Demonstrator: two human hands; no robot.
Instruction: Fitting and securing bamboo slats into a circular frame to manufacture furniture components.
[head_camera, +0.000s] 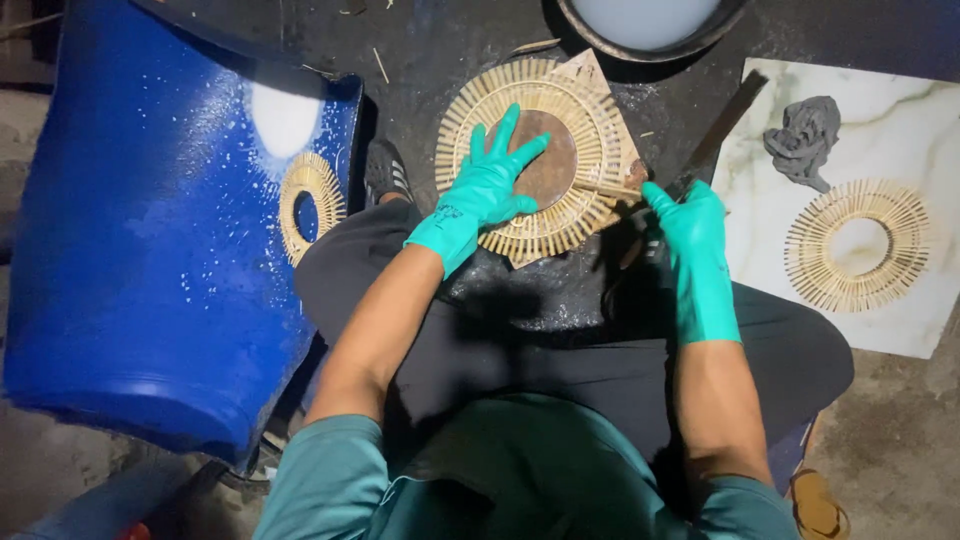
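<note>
The left hand (490, 180) presses flat, fingers spread, on the stick ring (535, 155); the right hand (690, 235) pinches a thin stick (608, 188) at the ring's right edge.

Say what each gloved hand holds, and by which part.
The left hand grips nothing; it presses flat on the brown disc inside the round sunburst ring of bamboo slats. The right hand pinches one thin bamboo stick by its outer end.

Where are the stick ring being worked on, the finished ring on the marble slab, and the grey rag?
stick ring being worked on (585, 120), head view, upper right of its sticks
finished ring (895, 215), head view, right side of its sticks
grey rag (805, 135), head view, middle of the cloth
</note>
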